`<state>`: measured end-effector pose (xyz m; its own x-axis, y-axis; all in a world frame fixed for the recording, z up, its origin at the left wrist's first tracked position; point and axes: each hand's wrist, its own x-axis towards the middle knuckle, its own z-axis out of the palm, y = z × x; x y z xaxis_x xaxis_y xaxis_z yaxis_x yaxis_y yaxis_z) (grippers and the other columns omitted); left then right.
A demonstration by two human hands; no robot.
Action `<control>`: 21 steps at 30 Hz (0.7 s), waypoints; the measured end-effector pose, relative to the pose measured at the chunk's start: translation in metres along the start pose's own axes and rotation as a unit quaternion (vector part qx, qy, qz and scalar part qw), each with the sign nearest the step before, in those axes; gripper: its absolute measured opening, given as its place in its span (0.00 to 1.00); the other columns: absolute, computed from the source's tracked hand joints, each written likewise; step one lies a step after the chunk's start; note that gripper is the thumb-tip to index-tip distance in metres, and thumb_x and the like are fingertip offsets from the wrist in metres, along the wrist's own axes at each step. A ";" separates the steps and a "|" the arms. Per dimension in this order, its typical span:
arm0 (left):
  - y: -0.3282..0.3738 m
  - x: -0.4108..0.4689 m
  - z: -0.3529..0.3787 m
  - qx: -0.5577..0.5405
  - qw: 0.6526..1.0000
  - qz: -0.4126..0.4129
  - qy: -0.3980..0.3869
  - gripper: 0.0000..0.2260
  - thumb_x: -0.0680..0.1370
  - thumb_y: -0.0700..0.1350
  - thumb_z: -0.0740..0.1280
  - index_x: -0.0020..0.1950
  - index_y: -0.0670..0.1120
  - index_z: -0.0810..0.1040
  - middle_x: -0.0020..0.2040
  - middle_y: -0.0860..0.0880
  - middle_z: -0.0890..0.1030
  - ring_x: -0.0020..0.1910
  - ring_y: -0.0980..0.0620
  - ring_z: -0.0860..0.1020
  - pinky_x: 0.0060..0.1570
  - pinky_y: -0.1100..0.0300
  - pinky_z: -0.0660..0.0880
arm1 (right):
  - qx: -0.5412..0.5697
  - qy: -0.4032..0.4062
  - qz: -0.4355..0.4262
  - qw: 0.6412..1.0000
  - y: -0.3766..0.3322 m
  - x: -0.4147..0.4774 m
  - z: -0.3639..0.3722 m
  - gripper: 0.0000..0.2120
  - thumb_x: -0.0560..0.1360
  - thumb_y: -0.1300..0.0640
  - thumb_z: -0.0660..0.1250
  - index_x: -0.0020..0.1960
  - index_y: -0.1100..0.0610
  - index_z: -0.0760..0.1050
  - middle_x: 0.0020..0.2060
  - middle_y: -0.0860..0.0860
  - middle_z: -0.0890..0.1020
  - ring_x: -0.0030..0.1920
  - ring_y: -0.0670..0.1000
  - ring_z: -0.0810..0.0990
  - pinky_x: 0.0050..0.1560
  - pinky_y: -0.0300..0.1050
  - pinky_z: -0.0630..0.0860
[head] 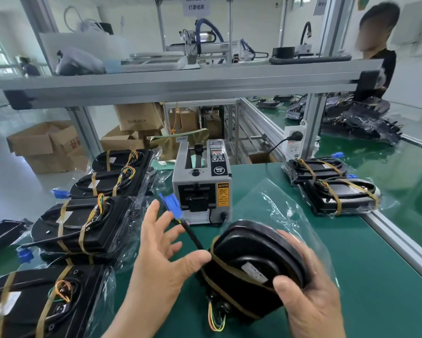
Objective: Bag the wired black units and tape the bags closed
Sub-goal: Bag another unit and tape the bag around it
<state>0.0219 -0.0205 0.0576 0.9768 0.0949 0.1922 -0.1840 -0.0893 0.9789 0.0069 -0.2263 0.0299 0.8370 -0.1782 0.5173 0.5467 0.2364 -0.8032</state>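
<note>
The right hand (307, 303) grips the rounded black plastic unit (249, 254) with tan straps, its far end in a clear plastic bag (273, 203) — the left hand (161, 259) just beside it, fingers spread, thumb touching the unit under its blue-plugged black cable (192, 236).

Most of the right hand's (307, 306) fingers are hidden behind the black unit (251, 259) low in the middle, and the wrist runs off the bottom edge. The clear bag (278, 203) there is so see-through I honestly can't tell how far in the unit sits. Bottom left, another unit (34, 303) gets chopped by the left and bottom edges. Only a corner of the black tray (0, 235) shows at the left edge. The fine print on the tape dispenser (200, 191) is too small to read. The hanging sign (196, 6) at top centre is cut by the top edge.
</note>
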 end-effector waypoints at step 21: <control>0.014 0.028 0.008 0.408 0.882 0.151 -0.180 0.41 0.65 0.48 0.80 0.72 0.63 0.65 0.54 0.69 0.72 0.60 0.70 0.62 0.60 0.75 0.58 | -0.134 -0.243 0.264 0.924 -0.003 0.034 -0.058 0.40 0.57 0.51 0.84 0.67 0.49 0.73 0.61 0.47 0.82 0.64 0.49 0.79 0.65 0.43 0.73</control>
<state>0.0471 -0.0270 0.0763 0.8956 -0.3630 0.2572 -0.4445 -0.7547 0.4825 0.0321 -0.2880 0.0326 0.9317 0.3595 0.0513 0.0886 -0.0882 -0.9922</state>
